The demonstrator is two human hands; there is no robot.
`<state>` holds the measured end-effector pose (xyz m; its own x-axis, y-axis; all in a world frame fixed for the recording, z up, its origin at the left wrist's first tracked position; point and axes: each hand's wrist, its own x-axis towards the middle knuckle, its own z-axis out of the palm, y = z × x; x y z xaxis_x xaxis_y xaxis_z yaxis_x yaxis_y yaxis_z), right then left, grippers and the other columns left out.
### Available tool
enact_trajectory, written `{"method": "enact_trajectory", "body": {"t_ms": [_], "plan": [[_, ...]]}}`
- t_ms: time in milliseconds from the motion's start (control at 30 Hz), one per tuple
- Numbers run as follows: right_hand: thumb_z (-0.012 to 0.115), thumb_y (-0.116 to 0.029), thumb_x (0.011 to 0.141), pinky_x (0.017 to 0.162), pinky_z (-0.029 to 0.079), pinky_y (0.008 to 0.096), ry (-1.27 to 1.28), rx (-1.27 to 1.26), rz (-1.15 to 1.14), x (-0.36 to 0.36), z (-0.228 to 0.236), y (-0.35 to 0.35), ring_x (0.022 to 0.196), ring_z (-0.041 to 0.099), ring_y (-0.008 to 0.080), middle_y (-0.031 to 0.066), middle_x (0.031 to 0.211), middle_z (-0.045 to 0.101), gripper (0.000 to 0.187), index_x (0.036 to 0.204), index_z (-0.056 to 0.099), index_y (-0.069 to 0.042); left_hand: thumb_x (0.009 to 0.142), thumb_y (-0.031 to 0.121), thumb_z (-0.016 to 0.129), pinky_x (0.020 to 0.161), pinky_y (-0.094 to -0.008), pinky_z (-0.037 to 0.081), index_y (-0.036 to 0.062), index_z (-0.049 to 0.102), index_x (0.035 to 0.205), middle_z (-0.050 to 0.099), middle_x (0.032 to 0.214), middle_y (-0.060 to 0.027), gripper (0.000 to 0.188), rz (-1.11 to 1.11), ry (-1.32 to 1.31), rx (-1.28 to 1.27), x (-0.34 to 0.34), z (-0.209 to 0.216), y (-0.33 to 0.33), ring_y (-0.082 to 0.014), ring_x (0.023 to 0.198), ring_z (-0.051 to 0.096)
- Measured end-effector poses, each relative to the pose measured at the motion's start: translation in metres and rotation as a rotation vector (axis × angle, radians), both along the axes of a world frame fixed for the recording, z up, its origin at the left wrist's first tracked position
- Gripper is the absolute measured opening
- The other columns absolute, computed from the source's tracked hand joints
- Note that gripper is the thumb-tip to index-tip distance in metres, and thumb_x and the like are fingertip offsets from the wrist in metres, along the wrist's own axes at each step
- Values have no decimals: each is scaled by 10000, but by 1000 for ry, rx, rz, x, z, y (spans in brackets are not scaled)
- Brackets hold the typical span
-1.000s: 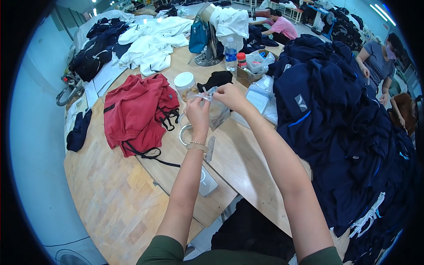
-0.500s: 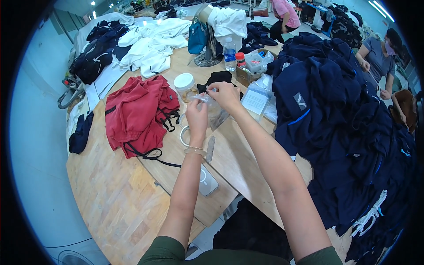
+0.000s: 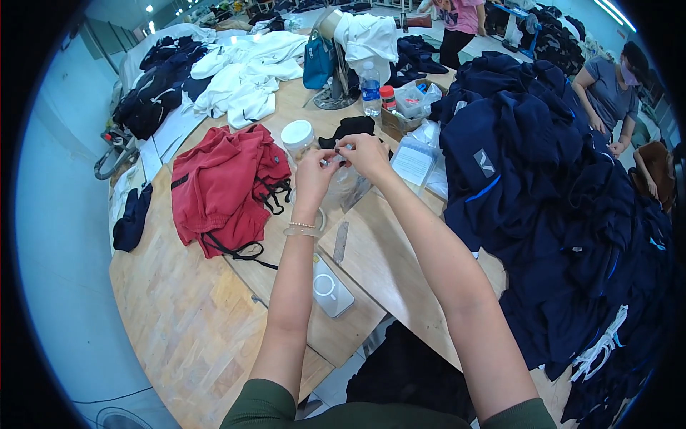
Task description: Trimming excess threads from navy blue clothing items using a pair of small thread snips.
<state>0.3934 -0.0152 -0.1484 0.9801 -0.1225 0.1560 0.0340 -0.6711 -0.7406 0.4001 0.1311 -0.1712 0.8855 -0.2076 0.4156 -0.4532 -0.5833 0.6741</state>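
Note:
Both my hands are closed at the top of a clear plastic bag (image 3: 349, 189), out over the middle of the table. My left hand (image 3: 314, 171) pinches it from the left, with bracelets on that wrist. Close beside it, my right hand (image 3: 367, 156) pinches the right side of the bag's top. The exact grip between the fingertips is too small to make out. Just behind my left hand stands a clear jar with a white lid (image 3: 298, 133). Some black cloth (image 3: 351, 127) lies behind the hands.
Red garments with black cords (image 3: 227, 189) lie at left, a large heap of navy garments (image 3: 543, 207) at right. A white phone (image 3: 331, 292) and a grey metal strip (image 3: 341, 240) lie nearer me. Behind stand a water bottle (image 3: 371, 93) and a cardboard box (image 3: 397, 124). Two people are beyond.
My left hand has shifted slightly left, its wrist turned, and the fingertips sit nearer the right hand's. More of the clear bag shows below them. The person in pink has straightened up.

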Motion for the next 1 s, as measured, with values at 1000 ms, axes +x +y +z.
{"method": "enact_trajectory", "body": {"t_ms": [1000], "plan": [[673,-99,658,715,494,400,50,417,-208,-17,-52,-32,821,624,314,149,875,638,249,897,618,-57,746,172,668,621,-295,488,52,689,853,667,749,-60,162,114,-11,-213,8,-17,-14,-151,628,620]]}}
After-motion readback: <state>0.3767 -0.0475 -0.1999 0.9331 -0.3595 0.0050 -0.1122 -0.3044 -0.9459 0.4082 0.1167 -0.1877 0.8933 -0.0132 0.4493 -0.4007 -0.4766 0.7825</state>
